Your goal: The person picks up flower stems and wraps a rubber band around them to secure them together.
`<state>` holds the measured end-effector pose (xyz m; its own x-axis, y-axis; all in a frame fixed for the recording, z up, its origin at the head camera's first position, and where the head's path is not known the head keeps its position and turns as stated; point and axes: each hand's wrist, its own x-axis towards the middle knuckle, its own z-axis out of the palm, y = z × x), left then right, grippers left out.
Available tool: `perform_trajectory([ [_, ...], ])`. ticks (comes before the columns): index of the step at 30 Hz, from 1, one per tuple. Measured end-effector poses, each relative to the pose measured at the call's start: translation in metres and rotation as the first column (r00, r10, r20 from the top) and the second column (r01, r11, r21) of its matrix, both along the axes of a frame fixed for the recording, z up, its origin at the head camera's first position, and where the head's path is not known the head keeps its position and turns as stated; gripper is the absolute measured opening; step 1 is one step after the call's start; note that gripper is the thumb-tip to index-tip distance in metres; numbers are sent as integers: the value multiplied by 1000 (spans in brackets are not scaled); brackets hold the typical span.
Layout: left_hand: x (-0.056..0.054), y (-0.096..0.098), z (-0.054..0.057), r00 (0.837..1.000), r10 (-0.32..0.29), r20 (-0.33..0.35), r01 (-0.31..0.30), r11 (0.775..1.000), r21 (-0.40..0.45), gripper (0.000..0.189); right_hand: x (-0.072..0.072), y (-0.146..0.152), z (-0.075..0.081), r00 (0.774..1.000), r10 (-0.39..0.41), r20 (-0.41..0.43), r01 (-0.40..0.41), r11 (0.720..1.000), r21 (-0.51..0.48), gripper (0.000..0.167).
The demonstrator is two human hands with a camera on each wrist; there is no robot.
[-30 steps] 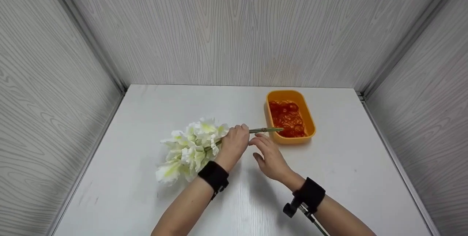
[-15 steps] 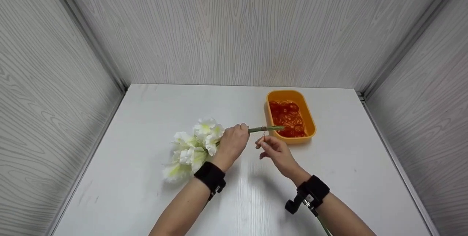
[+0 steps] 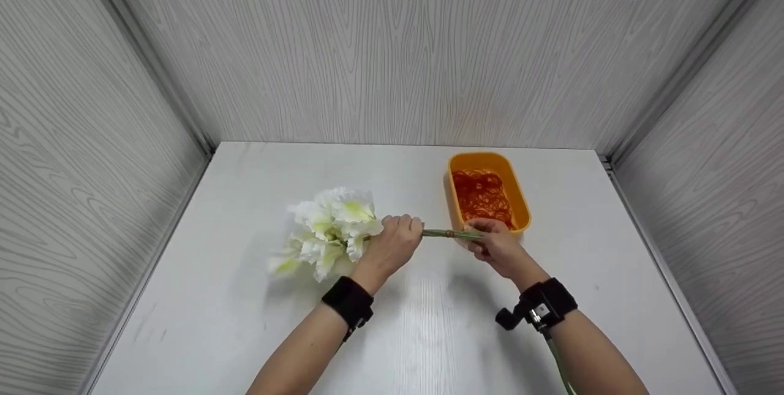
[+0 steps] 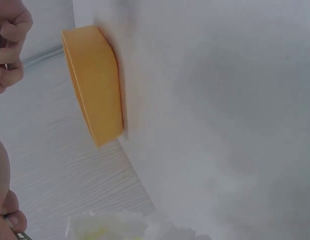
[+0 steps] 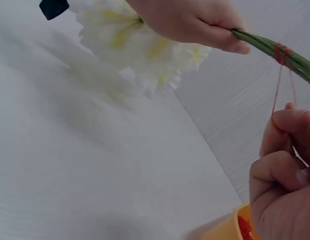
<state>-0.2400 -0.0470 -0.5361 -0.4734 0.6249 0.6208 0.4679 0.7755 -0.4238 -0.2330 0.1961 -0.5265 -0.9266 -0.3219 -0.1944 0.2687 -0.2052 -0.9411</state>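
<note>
My left hand (image 3: 392, 245) grips the green stems (image 3: 436, 233) of a bunch of white-and-yellow artificial flowers (image 3: 334, 220), blossoms to the left and stem ends to the right. A red rubber band (image 5: 281, 54) is wound round the stems beyond that hand. Part of it is stretched away from the stems as a thin loop, and my right hand (image 5: 290, 165) pinches that loop with curled fingers. In the head view the right hand overlaps the stem ends. The left wrist view catches only parts of both hands at its left edge.
Just behind the right hand stands an orange tub (image 3: 519, 199) holding many loose red rubber bands (image 3: 481, 193). The white tabletop (image 3: 404, 334) is bounded by grey wood-grain panels (image 3: 392, 52) at the back and sides. Each wrist wears a black strap (image 3: 349, 301).
The right hand took hold of the rubber band below the stems, then moved right and up toward the stem ends. The bouquet has tilted, its stems now sloping slightly down to the right.
</note>
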Motion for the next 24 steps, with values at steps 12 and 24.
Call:
perform_trajectory([
  [12,4,-1,-20,1000,1,21,1,998,-67,25,-9,4,12,966,130,-222,58,731,680,12],
  [24,11,-2,-25,997,36,71,-41,997,72,38,-4,-13,10,871,308,-382,195,498,845,5],
])
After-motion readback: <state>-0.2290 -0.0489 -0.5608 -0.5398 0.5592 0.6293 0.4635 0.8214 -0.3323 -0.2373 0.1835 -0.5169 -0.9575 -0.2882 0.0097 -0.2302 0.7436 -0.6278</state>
